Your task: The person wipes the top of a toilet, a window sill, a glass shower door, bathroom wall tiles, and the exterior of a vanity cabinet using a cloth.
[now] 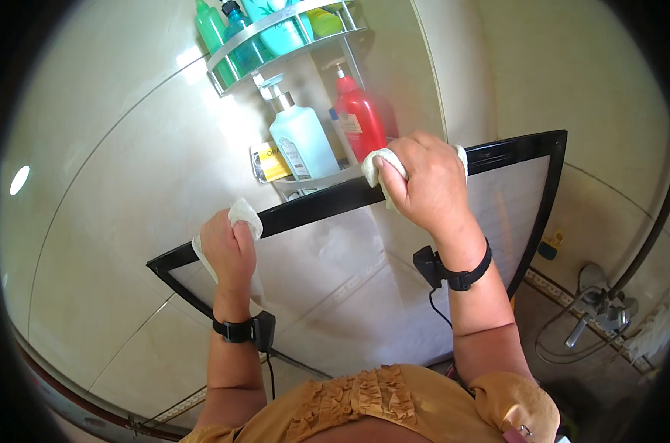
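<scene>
A large black-framed panel (316, 207) with a pale, see-through pane (335, 273) stands tilted in front of me, its top bar rising to the right. My left hand (230, 247) is closed on a white cloth (245, 215) over the top bar, near the left corner. Further right along the same bar, my right hand (427, 181) grips another bunched white cloth (386, 165), its thumb on top. Whether the two cloths are separate pieces cannot be seen. The fingers behind the bar are hidden.
Just beyond the bar, a corner shelf (298, 55) carries a pale blue pump bottle (304, 140), a red pump bottle (359, 118), a yellow box (270, 161) and green bottles. A shower mixer (604, 306) with a hose is at the right. Tiled walls surround the panel.
</scene>
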### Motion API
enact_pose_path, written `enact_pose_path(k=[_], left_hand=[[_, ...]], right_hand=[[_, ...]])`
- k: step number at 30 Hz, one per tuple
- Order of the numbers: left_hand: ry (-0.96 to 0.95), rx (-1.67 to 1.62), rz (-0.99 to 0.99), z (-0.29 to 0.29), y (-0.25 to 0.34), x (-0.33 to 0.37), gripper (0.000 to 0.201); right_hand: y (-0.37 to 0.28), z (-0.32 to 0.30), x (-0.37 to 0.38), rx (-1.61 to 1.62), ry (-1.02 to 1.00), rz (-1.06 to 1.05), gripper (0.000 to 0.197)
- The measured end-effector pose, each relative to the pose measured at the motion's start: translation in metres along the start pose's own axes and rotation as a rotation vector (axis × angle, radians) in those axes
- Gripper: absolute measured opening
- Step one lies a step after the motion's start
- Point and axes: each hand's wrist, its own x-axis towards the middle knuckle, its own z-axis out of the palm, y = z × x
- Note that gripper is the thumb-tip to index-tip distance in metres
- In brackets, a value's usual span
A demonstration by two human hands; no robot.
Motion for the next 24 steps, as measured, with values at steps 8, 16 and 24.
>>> enact_pose_path(k=[8, 16, 24], left_hand=[[0.035, 0.057, 0.018, 0.007, -0.007, -0.004, 0.015], [0.023, 0.048, -0.009, 0.012, -0.002, 0.000, 0.014], [-0.001, 0.088, -0.060, 0.017, -0.003, 0.003, 0.014]], right_hand=[[0.003, 0.003, 0.001, 0.002, 0.008, 0.008, 0.017], [0.013, 0.012, 0.002, 0.015, 0.021, 0.007, 0.016], [0.022, 0.026, 0.002, 0.021, -0.011, 0.025, 0.012]])
